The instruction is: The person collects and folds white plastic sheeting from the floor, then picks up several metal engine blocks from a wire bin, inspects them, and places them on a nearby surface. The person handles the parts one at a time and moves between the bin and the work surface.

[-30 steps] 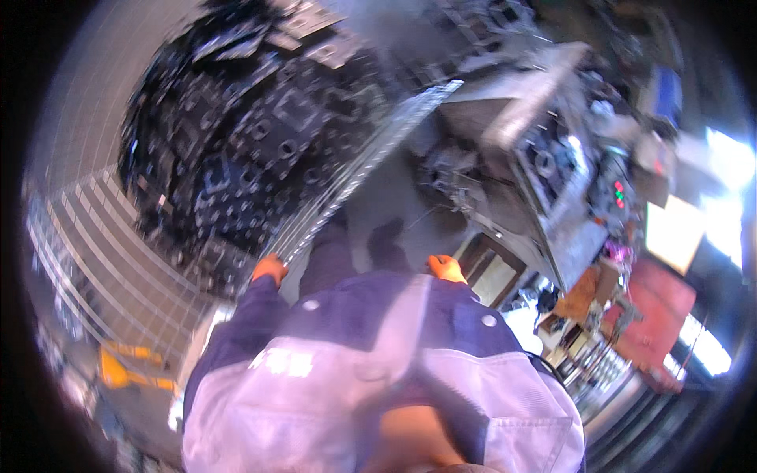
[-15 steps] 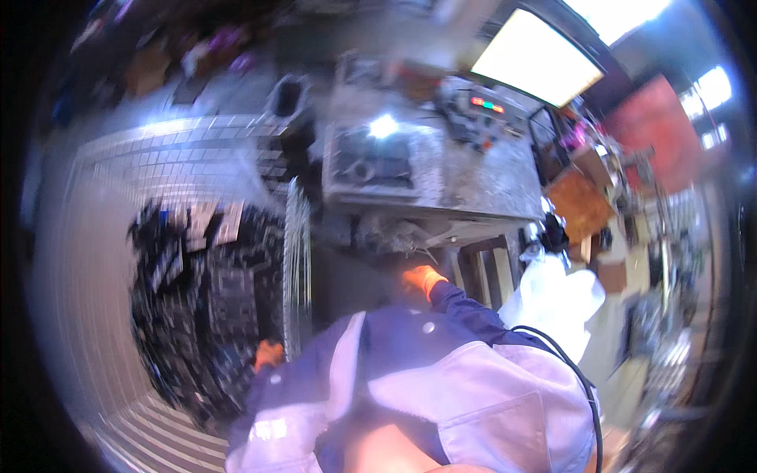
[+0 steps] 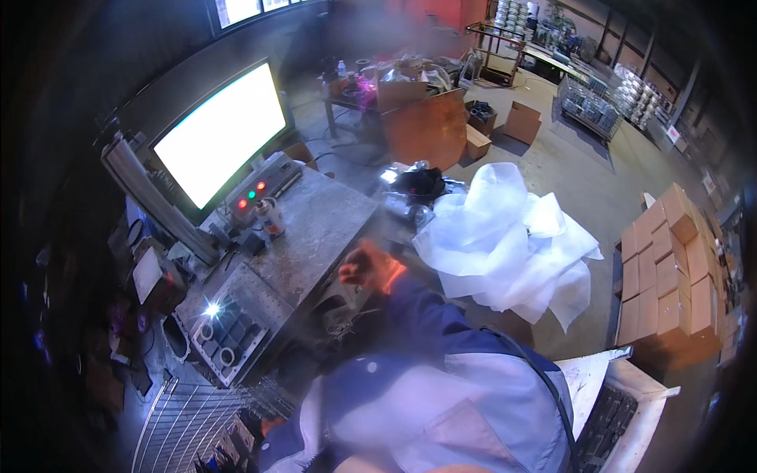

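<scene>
My right hand [image 3: 371, 268] wears an orange glove and hangs beside the near edge of the metal workbench [image 3: 315, 229]. Its fingers are smeared by motion, so whether they hold anything is unclear. Only a sliver of my left hand [image 3: 272, 426], also in orange, shows past my sleeve, close to a wire cage [image 3: 189, 418] with dark parts inside. On the bench sits a flat metal fixture [image 3: 236, 323] with ring-shaped parts and a bright lamp glare. A spray can [image 3: 269, 216] stands by a control box [image 3: 268, 185] with red and green lights.
A lit monitor [image 3: 225, 134] rises behind the bench. White foam sheeting [image 3: 512, 236] is heaped right of my right arm. Stacked cardboard boxes [image 3: 670, 268] stand at far right, and an open box of dark parts [image 3: 607, 426] is at lower right. A brown board [image 3: 426, 130] leans farther back.
The view has swung to the right, so the cage has slid to the lower left and the foam and boxes show more fully. My right hand is now beside the bench's edge.
</scene>
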The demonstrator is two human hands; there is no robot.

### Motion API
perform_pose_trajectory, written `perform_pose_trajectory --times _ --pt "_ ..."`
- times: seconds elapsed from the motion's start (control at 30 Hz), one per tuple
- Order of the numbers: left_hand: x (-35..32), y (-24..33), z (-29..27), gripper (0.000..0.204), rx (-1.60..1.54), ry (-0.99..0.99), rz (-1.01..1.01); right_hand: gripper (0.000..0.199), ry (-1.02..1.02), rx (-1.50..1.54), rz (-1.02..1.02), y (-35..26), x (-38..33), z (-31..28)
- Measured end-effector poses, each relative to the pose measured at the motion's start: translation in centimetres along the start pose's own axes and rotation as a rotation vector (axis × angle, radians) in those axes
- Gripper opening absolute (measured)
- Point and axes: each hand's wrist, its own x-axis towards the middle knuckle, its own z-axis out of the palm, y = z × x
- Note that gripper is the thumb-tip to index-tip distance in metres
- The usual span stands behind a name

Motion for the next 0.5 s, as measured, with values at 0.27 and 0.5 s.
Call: perform_pose_trajectory --times 0.27,0.5 --pt "5.2 5.7 -5.4 0.036 -0.286 0.283 -0.034 0.037 -0.051 -0.062 0.082 -2.7 3.9 -3.5" --pt "8.0 -0.7 -4.1 0.043 -0.442 0.202 -0.092 0.036 0.235 -0.372 0.304 6.0 11.1 -0.5"
